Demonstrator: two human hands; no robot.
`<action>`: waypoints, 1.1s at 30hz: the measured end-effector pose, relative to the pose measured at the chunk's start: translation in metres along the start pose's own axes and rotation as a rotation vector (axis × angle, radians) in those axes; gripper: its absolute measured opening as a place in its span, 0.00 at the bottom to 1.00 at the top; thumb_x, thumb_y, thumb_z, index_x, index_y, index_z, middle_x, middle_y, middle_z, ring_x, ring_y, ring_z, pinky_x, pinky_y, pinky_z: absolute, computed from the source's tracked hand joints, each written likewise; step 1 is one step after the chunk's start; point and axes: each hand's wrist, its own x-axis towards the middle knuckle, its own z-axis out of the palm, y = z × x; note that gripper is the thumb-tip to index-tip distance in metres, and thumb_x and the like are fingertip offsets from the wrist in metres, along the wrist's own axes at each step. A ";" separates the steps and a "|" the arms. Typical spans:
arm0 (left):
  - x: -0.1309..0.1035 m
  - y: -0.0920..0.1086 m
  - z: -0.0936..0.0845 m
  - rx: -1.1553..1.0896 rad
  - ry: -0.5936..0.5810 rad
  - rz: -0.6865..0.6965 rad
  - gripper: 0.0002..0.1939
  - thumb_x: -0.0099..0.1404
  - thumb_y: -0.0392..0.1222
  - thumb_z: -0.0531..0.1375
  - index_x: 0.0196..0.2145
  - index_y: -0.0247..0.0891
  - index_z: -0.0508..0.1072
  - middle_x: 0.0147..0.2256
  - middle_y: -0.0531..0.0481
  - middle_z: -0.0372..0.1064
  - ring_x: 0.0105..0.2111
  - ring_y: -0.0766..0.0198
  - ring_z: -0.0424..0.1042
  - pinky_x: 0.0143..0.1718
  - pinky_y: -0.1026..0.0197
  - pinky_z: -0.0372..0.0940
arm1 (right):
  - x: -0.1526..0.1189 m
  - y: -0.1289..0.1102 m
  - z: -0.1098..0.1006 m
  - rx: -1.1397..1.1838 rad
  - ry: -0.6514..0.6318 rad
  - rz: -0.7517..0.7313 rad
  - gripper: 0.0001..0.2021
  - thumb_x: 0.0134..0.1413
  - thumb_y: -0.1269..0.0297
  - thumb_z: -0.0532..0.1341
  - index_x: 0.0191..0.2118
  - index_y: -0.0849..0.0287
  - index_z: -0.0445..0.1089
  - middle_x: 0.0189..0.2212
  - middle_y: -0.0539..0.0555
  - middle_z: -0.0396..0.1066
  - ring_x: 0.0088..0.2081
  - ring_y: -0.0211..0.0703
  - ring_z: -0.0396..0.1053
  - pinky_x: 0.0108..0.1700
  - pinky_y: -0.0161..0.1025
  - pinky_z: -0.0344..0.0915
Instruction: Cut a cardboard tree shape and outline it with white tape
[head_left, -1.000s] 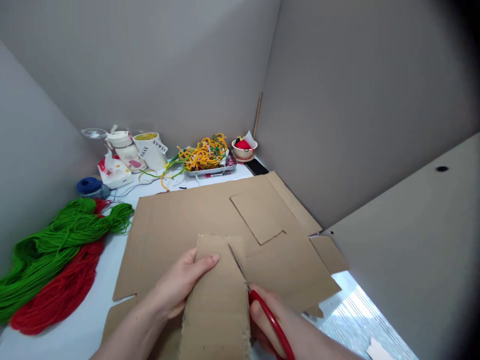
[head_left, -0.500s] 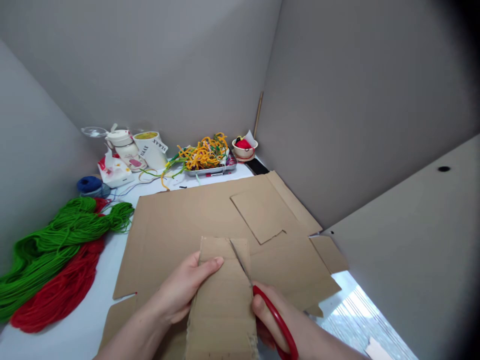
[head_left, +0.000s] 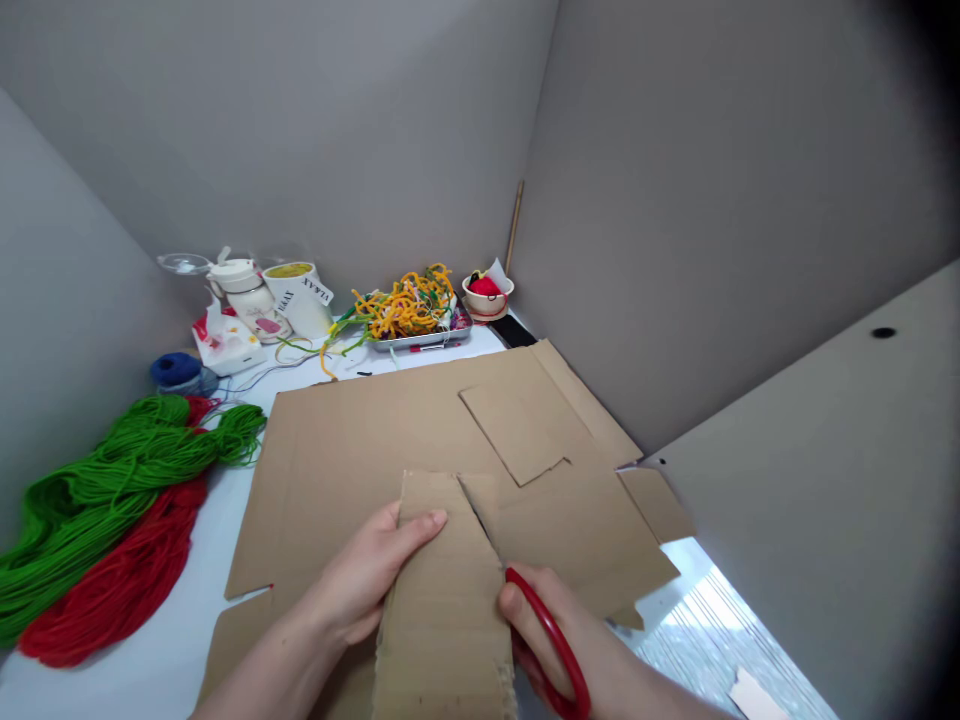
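My left hand [head_left: 390, 575] grips a strip of cardboard [head_left: 446, 610] by its left edge, thumb on top and fingers underneath. Red-handled scissors [head_left: 551, 635] are in my right hand [head_left: 559, 625], at the strip's right edge. A slanting cut runs from the strip's top edge down to that right edge, and the blades are mostly hidden there. Beneath the strip lies a large cardboard sheet [head_left: 360, 430] with a loose cardboard piece [head_left: 517, 430] resting on it.
Green yarn [head_left: 112, 480] and red yarn [head_left: 120, 570] lie at the left. Along the back are a blue yarn ball [head_left: 176, 370], a white bottle [head_left: 255, 300], a tray [head_left: 427, 342] of orange yarn and a small bowl [head_left: 487, 300]. A grey panel [head_left: 810, 480] stands right.
The scissors have reached the strip's right edge, and the corner beyond the cut has sunk slightly away. My left hand keeps its hold. The view has shifted slightly.
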 end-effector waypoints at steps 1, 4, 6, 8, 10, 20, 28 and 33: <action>0.000 0.000 0.000 -0.005 -0.002 0.001 0.23 0.59 0.46 0.62 0.48 0.32 0.68 0.39 0.37 0.75 0.35 0.52 0.76 0.35 0.54 0.69 | 0.000 0.000 0.001 0.007 0.002 0.011 0.22 0.59 0.43 0.49 0.30 0.59 0.59 0.14 0.42 0.55 0.15 0.30 0.51 0.21 0.31 0.50; 0.000 0.001 -0.001 -0.011 -0.011 0.003 0.22 0.59 0.46 0.62 0.48 0.32 0.68 0.39 0.38 0.76 0.35 0.53 0.76 0.35 0.54 0.69 | 0.000 -0.003 0.004 0.014 -0.002 0.039 0.24 0.57 0.40 0.48 0.28 0.58 0.58 0.12 0.42 0.55 0.13 0.30 0.51 0.18 0.30 0.48; -0.001 0.001 -0.001 0.000 -0.023 -0.001 0.21 0.59 0.46 0.62 0.47 0.32 0.69 0.37 0.39 0.76 0.34 0.53 0.76 0.35 0.55 0.69 | 0.000 -0.007 0.004 0.001 -0.029 0.056 0.27 0.55 0.35 0.45 0.28 0.58 0.58 0.11 0.42 0.54 0.12 0.31 0.51 0.16 0.30 0.47; -0.002 0.001 0.000 0.012 -0.055 -0.024 0.20 0.58 0.46 0.63 0.46 0.32 0.69 0.37 0.39 0.76 0.34 0.53 0.76 0.35 0.55 0.69 | 0.000 -0.010 0.002 -0.044 -0.048 0.077 0.30 0.53 0.33 0.42 0.29 0.59 0.59 0.11 0.43 0.55 0.13 0.32 0.54 0.16 0.29 0.49; -0.004 0.000 0.001 0.011 -0.091 -0.048 0.20 0.58 0.45 0.63 0.45 0.32 0.70 0.36 0.39 0.76 0.34 0.53 0.76 0.35 0.55 0.69 | 0.001 -0.010 -0.001 -0.101 -0.046 0.105 0.31 0.54 0.33 0.40 0.31 0.60 0.60 0.13 0.44 0.58 0.15 0.32 0.57 0.18 0.29 0.53; -0.007 0.007 0.007 0.003 -0.100 -0.050 0.19 0.56 0.47 0.64 0.43 0.33 0.72 0.37 0.40 0.76 0.35 0.52 0.76 0.37 0.54 0.69 | 0.011 -0.008 -0.004 -0.111 -0.060 0.037 0.31 0.53 0.34 0.43 0.22 0.58 0.58 0.11 0.47 0.57 0.13 0.33 0.57 0.15 0.29 0.52; -0.007 0.008 0.006 0.028 -0.088 -0.048 0.19 0.58 0.46 0.63 0.45 0.33 0.71 0.37 0.40 0.76 0.35 0.53 0.76 0.36 0.55 0.69 | 0.012 -0.015 -0.004 -0.111 -0.025 -0.069 0.26 0.57 0.41 0.49 0.22 0.59 0.58 0.13 0.46 0.57 0.15 0.31 0.55 0.15 0.29 0.47; -0.005 0.007 0.006 0.027 -0.078 -0.061 0.21 0.57 0.46 0.63 0.45 0.32 0.70 0.38 0.39 0.76 0.35 0.53 0.76 0.37 0.55 0.69 | 0.010 -0.013 -0.005 -0.096 -0.014 -0.084 0.24 0.58 0.43 0.50 0.23 0.59 0.57 0.16 0.45 0.55 0.17 0.30 0.51 0.18 0.29 0.46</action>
